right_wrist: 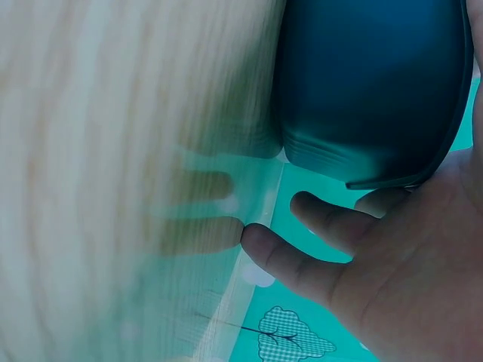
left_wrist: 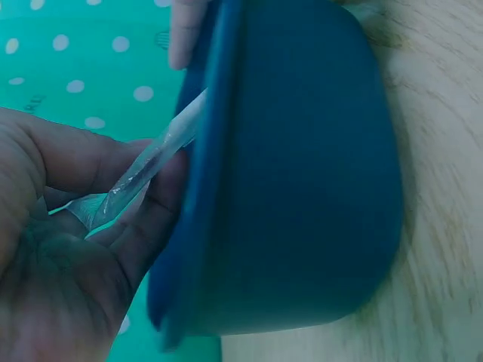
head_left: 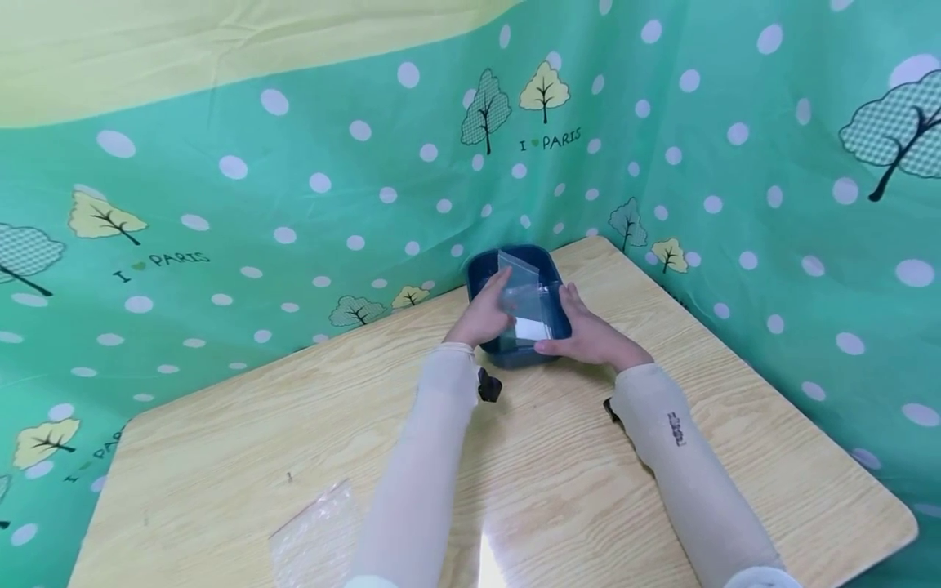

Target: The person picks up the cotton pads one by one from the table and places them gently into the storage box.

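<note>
Near the table's far corner stands a dark blue plastic bin (head_left: 520,359). Above its opening, my left hand (head_left: 485,314) pinches a clear plastic bag (head_left: 520,269) between thumb and fingers; in the left wrist view the gathered film (left_wrist: 139,177) shows between them. A white patch (head_left: 531,329) shows at the bag's lower part; what it is I cannot tell. My right hand (head_left: 588,333) lies at the bin's right side, thumb over the front rim. In the right wrist view its spread fingers (right_wrist: 302,264) reach down outside the bin, one fingertip at the tabletop.
A flat clear plastic sheet or bag (head_left: 316,535) lies on the wooden table (head_left: 257,441) at the front left. Green dotted curtains (head_left: 331,229) hang close behind the bin and along the table's right edge.
</note>
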A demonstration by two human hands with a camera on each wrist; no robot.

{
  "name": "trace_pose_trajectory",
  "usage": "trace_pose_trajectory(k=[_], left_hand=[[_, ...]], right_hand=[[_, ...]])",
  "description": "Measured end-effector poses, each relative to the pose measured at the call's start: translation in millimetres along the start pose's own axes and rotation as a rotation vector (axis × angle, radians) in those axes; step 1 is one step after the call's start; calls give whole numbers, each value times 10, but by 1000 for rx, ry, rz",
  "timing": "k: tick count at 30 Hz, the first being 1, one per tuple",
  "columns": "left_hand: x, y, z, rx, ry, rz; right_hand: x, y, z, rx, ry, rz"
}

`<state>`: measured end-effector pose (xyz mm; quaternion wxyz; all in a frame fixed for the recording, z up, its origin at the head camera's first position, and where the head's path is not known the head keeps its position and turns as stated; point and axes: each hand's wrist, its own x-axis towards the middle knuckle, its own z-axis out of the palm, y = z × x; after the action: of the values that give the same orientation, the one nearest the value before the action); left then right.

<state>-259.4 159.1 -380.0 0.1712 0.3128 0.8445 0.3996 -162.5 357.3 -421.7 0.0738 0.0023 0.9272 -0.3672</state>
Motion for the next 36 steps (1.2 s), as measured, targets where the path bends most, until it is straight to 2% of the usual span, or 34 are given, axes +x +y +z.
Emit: trace_pose_trajectory(k=[7, 15, 26, 31, 36], left_hand=[[30, -48, 84, 160, -4, -26], [83, -41, 161, 140, 18, -152], [130, -63, 267, 196, 57, -148], [122, -63, 262, 199, 67, -154], [44, -41, 214, 200, 91, -149]], right_hand=[[2, -28, 7, -26, -5, 7], [7, -26, -1, -17, -5, 1], [17, -15, 18, -18, -9, 15], [24, -26, 16, -10, -8, 26], [29, -31, 21, -10, -13, 35]])
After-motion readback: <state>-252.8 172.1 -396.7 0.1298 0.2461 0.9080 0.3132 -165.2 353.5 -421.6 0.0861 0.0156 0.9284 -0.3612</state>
